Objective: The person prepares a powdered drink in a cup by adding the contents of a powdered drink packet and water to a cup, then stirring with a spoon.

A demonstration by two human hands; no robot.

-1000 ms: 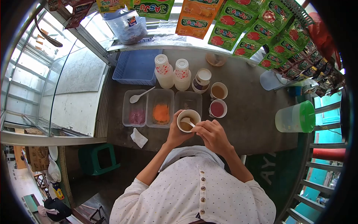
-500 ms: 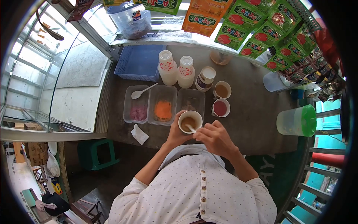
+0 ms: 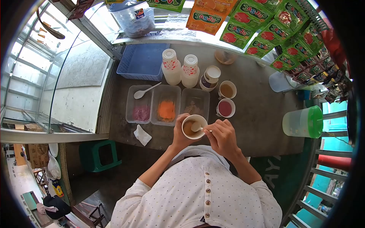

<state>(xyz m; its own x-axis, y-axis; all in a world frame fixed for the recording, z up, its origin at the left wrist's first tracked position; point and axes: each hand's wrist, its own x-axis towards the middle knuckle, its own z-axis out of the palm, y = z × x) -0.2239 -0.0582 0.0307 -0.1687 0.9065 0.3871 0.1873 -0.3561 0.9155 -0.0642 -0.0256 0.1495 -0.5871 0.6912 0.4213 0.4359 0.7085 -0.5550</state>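
My left hand [image 3: 181, 133] is wrapped round a paper cup [image 3: 186, 135] with brown liquid in it, held above the front of the counter. In my right hand [image 3: 223, 137] is the handle of a white plastic spoon [image 3: 196, 126], its bowl inside the cup near the liquid. Just beyond the cup stands a clear tub of brown powder [image 3: 194, 106]. To its left are tubs of orange powder [image 3: 166, 110] and pink powder [image 3: 141, 113]; a second white spoon [image 3: 140, 94] lies across the pink one. Two filled cups, one tan [image 3: 227, 90] and one red [image 3: 225, 108], stand to the right.
Stacked paper cups [image 3: 172, 72] and a lidded jar [image 3: 210, 78] stand behind the tubs, near a blue basket [image 3: 140, 62]. A folded tissue [image 3: 142, 135] lies at the front left. Drink sachets [image 3: 243, 28] hang overhead; a green-lidded pitcher [image 3: 300, 122] stands far right.
The spoon's bowl has risen into view inside the cup, where before it was down in the liquid. My right hand has shifted slightly to the right.
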